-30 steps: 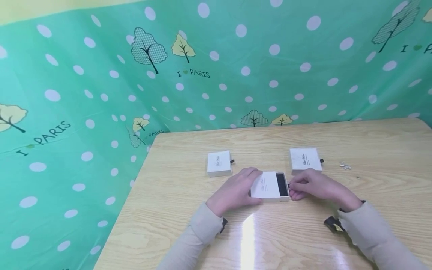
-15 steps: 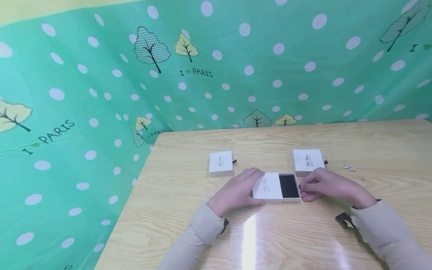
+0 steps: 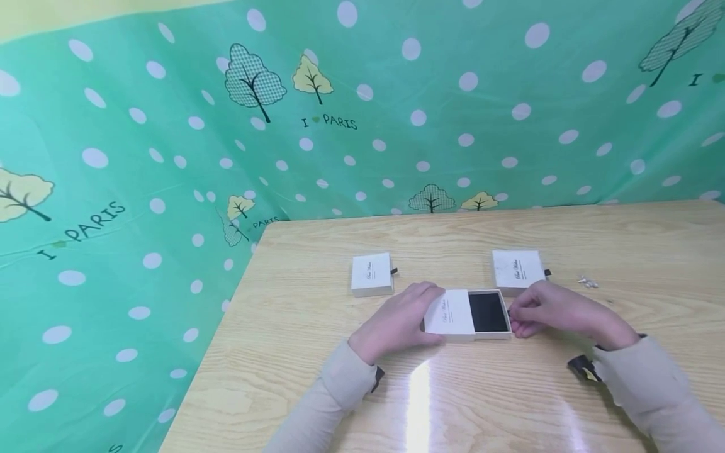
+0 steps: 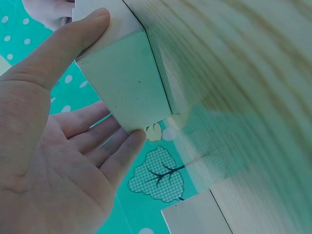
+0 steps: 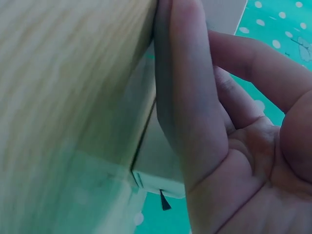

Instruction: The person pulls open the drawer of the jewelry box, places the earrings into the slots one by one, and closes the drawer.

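A small white drawer-style gift box (image 3: 450,316) with dark script lies on the wooden table between the hands. My left hand (image 3: 396,319) grips its sleeve across the left end, thumb on the near side and fingers on the far side. In the left wrist view, the thumb and fingertips hold the box end (image 4: 127,83). The drawer (image 3: 489,313) sticks out of the sleeve to the right, showing a black lining with nothing seen on it. At the drawer's right end, my right hand (image 3: 546,308) pinches the short black pull tab, mostly hidden by the fingers.
Two similar closed white boxes lie farther back, one box (image 3: 371,275) at the left and another box (image 3: 517,268) just behind the right hand, each with a black tab. Small silvery pieces (image 3: 588,282) lie to the right. A green printed cloth (image 3: 362,157) hangs behind the table.
My right hand has moved to the right, sliding the drawer farther out and exposing more black lining. My left hand keeps its grip on the sleeve. The head view has shifted slightly.
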A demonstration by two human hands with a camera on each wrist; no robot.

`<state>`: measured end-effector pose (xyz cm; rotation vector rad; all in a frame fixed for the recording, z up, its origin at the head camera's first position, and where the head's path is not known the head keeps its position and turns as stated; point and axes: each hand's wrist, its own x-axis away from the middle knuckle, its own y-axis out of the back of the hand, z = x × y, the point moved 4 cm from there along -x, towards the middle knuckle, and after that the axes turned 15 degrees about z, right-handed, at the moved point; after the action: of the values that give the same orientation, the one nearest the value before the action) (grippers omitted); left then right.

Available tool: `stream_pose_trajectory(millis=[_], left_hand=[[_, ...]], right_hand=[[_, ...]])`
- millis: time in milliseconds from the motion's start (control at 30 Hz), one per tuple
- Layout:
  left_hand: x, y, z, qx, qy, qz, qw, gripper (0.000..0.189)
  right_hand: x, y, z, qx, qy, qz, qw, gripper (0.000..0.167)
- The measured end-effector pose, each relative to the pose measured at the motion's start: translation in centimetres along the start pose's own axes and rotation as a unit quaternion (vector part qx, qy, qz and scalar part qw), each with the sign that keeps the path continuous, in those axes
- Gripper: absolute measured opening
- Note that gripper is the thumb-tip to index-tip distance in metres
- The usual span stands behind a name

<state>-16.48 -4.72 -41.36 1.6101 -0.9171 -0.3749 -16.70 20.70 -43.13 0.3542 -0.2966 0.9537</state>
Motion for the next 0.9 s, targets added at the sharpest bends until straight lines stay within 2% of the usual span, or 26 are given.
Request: stream_pose_trajectory(millis=[300,667,767,900], left_hand=[[0.05,0.15,-0.07,0.003,0.004,0.002,1.0000,0.083],[0.12,0.16,0.04,0.008,0.013,0.008,0.9998,0.084],[0.16,0.16,0.05,0.013,0.015,0.010,0.9998,0.084],[0.07,0.16,-0.11,0.016,0.017,0.012,0.9997,0.085]], right_hand=[[0.02,0.17,0.03,0.039,-0.015,-0.004,0.9991,0.024],[0.03,0.22,0.31,0.045,-0.015,-0.006,0.9989,0.022],[0.08,0.26,0.42,0.056,-0.019,-0.012,0.9982,0.023],[0.43,0.53,0.86,0.101,-0.041,-0.035,0.9934,0.023]])
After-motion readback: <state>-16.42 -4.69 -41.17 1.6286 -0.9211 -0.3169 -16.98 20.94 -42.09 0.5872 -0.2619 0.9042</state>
